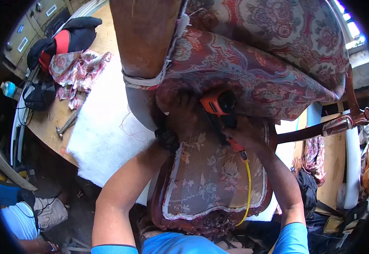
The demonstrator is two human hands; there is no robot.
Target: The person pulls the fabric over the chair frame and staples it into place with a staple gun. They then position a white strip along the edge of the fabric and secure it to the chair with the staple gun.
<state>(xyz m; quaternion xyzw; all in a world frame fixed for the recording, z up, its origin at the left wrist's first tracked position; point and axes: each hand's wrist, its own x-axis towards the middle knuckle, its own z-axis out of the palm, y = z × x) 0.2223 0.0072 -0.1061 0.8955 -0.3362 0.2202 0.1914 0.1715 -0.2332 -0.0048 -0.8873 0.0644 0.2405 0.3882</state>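
A wooden chair with floral upholstery lies on the table, its carved backrest (214, 182) toward me. My right hand (246, 131) grips the handle of an orange and black staple gun (218, 106), from which a yellow hose (249, 182) runs down. The tool's head is against the patterned fabric (239, 72) where seat and back meet. Nearby on the left, my left hand (182, 114) presses at the fabric edge, its fingers in shadow and partly hidden. A dark band is on that wrist.
White padding (99, 139) covers part of the wooden table (46, 122). A hammer (66, 125), fabric scraps (76, 74) and a black and red bag (61, 42) lie left. Another person (32, 216) is at lower left. A white roll (352, 165) stands right.
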